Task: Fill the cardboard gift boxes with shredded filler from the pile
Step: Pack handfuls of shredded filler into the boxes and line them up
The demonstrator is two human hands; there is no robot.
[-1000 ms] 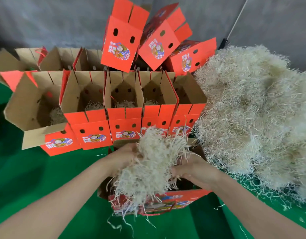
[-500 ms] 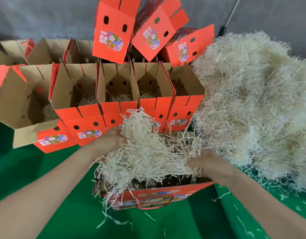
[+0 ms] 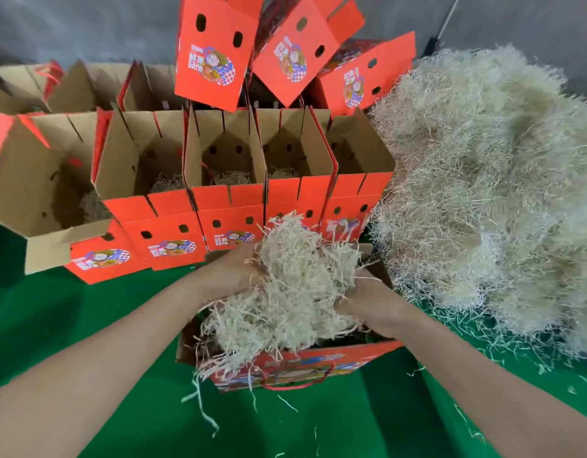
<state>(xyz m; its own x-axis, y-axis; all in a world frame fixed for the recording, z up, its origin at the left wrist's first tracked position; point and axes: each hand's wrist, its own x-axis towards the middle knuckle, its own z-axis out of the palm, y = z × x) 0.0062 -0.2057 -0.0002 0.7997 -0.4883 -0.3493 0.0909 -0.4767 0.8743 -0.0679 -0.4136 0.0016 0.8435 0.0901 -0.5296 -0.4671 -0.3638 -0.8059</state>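
— Where is the filler?

— A clump of shredded filler (image 3: 295, 285) sits between both hands, right over the open mouth of the nearest gift box (image 3: 318, 361). Its lower part already hangs into the box and some trails over the front rim.

— How is it held?

— The left hand (image 3: 232, 272) clasps it from one side and the right hand (image 3: 371, 309) from the other, fingers dug into the strands. I think two hands are needed because loose shreds fall apart in one.

— And the box?

— It stands directly beneath the grip, flaps spread, so whatever drops likely lands inside. A few stray strands (image 3: 203, 411) lie nearer than the grip on the green cloth (image 3: 87, 309).

— Where does the supply come from?

— The pile (image 3: 483, 193) lies just to the right of the grip, a short reach away.

— Other boxes?

— Beyond the grip stands a row of open boxes (image 3: 229, 206), each with a little filler at the bottom. Further back, closed red boxes (image 3: 213, 51) lean in a stack.
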